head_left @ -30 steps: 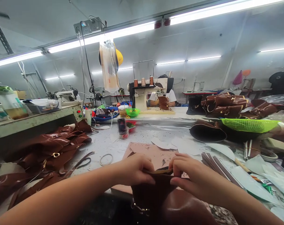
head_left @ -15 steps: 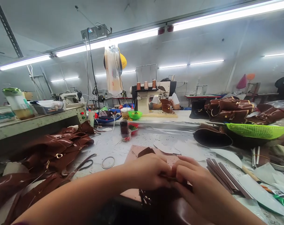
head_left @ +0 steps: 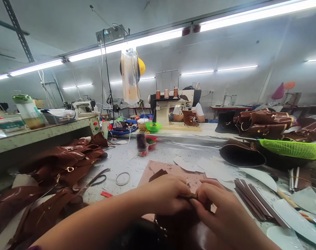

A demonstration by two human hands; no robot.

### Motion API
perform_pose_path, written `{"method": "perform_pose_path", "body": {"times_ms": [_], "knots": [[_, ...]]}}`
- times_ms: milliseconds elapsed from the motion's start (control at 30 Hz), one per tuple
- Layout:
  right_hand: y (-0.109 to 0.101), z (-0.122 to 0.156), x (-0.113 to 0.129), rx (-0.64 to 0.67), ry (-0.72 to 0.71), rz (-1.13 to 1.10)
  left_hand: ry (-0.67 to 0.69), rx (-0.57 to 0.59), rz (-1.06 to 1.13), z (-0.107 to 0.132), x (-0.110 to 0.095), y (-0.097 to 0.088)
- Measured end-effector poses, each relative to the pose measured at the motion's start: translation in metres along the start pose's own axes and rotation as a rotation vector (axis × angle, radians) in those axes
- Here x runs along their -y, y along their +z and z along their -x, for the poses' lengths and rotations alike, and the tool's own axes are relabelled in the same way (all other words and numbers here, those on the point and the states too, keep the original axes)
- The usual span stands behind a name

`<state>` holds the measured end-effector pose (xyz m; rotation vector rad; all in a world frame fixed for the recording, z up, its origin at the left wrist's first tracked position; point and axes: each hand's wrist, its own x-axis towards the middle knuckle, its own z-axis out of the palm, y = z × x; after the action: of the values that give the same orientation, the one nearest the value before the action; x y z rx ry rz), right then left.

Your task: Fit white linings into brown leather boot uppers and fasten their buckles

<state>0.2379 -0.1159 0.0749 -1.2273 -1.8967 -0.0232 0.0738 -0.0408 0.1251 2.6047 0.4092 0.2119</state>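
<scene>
Over a pinkish board [head_left: 147, 171], my left hand [head_left: 169, 194] and my right hand [head_left: 216, 203] meet close together. Both are closed, pinching the edge of a dark brown leather piece [head_left: 182, 225] between thumbs and fingers. The leather hangs down toward me, glossy at the bottom, and a metal fitting [head_left: 160, 224] shows below my left hand. A brown flap [head_left: 158, 174] sticks out behind my left hand. My own fingers and the shadow hide much of the held edge.
Brown leather bags [head_left: 66, 156] are heaped at left, beside a white ring [head_left: 123, 178] and a red strip [head_left: 106, 194]. Leather strips [head_left: 257, 199] and white sheets [head_left: 290, 217] lie at right, near a green basket [head_left: 290, 148]. A person [head_left: 199, 113] sits behind a sewing machine [head_left: 161, 113].
The view has shifted slightly, so the surroundings sit farther right. My fingertips have separated a little, showing more of the leather edge. A red strip now shows beyond my left forearm.
</scene>
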Motion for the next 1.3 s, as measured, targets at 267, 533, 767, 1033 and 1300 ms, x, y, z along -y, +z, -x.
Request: {"method": "perform_pose_path", "body": {"times_ms": [267,533,767,1033,1300], "knots": [[0.006,0.002,-0.014,0.098,0.282,-0.328,-0.315,-0.056,0.265,0.008,0.017,0.008],[0.015,0.0,-0.004,0.089,0.284,-0.353,-0.139,0.121,0.129,0.007,0.008,-0.006],[0.017,0.012,-0.011,0.069,0.221,-0.239,0.034,-0.111,0.112,0.007,0.003,0.006],[0.012,0.015,0.0,-0.114,-0.265,0.099,-0.253,-0.186,0.209,0.023,-0.003,0.023],[-0.007,0.008,0.015,0.127,-0.383,0.09,-0.022,-0.115,0.251,0.033,-0.001,0.046]]}}
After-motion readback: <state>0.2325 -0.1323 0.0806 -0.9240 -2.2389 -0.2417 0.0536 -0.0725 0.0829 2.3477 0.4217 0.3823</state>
